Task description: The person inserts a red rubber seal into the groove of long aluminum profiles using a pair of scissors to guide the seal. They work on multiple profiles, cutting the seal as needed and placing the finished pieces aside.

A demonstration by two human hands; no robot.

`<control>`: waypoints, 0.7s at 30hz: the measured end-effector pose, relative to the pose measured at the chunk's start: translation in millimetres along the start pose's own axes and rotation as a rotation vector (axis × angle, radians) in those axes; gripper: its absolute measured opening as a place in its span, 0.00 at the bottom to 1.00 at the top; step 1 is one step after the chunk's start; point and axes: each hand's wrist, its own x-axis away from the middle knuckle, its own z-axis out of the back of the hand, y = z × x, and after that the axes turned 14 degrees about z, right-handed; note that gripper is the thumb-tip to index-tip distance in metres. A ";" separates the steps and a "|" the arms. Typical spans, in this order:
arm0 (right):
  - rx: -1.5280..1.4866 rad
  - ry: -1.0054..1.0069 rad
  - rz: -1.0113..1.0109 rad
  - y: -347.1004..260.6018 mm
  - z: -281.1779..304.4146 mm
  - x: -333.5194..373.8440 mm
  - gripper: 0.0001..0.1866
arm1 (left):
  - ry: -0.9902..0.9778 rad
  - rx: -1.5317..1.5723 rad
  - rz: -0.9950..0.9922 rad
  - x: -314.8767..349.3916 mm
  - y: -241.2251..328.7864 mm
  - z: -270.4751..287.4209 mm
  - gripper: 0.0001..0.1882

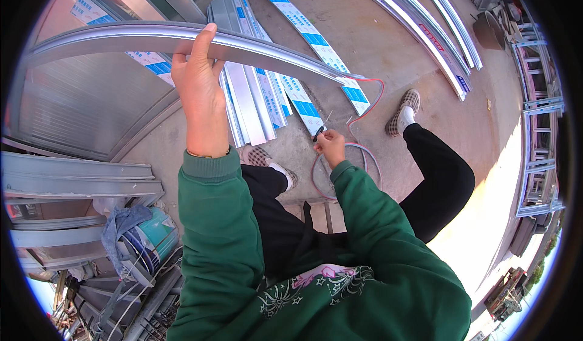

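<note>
Your left hand (197, 80) grips the long aluminium profile (182, 37), raised over the floor stack of profiles (255, 92). One-handed, it could swing and slip. Your right hand (331, 145) pinches what looks like a small dark tool (318, 133) beside the red hose (370, 107), which could snag your feet.

Metal profiles (255, 92) lie on the floor (388, 43), bucket (152, 238) at left.

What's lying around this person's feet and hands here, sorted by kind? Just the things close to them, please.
Long grey metal rail, held up by the left hand: 1
Small dark tool at the right hand: 1
Red hose loop on the floor: 1
Checked shoes: 2
Bucket with cloth: 1
Total: 6
</note>
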 end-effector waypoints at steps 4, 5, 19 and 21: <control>-0.306 -0.072 0.121 -60.2 7.2 27.4 0.13 | 0.013 0.037 -0.028 -4.0 8.5 13.0 0.15; -0.323 -0.097 0.158 -76.0 7.2 33.5 0.15 | 0.005 0.043 -0.029 -3.9 10.1 15.8 0.15; -0.345 -0.191 0.429 -180.0 6.8 26.6 0.28 | 0.003 0.058 0.043 -9.2 12.2 32.1 0.23; -0.349 -0.184 0.437 -182.7 6.9 23.3 0.28 | -0.006 0.056 0.059 -8.8 12.1 31.6 0.24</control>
